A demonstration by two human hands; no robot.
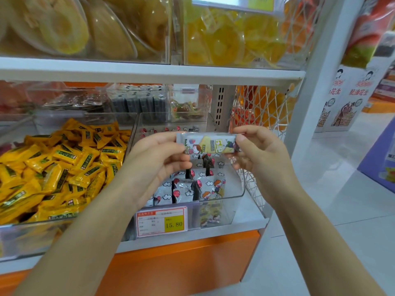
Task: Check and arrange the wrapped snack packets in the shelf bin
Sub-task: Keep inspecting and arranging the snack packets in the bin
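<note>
Nearest, a price label (162, 221) reading 15.80 fronts the clear shelf bin (239, 184). Above the bin, both hands hold one wrapped snack packet (208, 144) level, printed face up, presumably for checking. The left hand (158, 160) pinches its left end between thumb and curled fingers; the right hand (259, 152) pinches the right end likewise. Below, matching cartoon-print packets (188, 189) stand in rough rows in the bin (some leaning, so straightening seems due). To the left lie loose yellow packets (64, 167). Farther up, the shelf above holds pineapple rings (224, 41).
</note>
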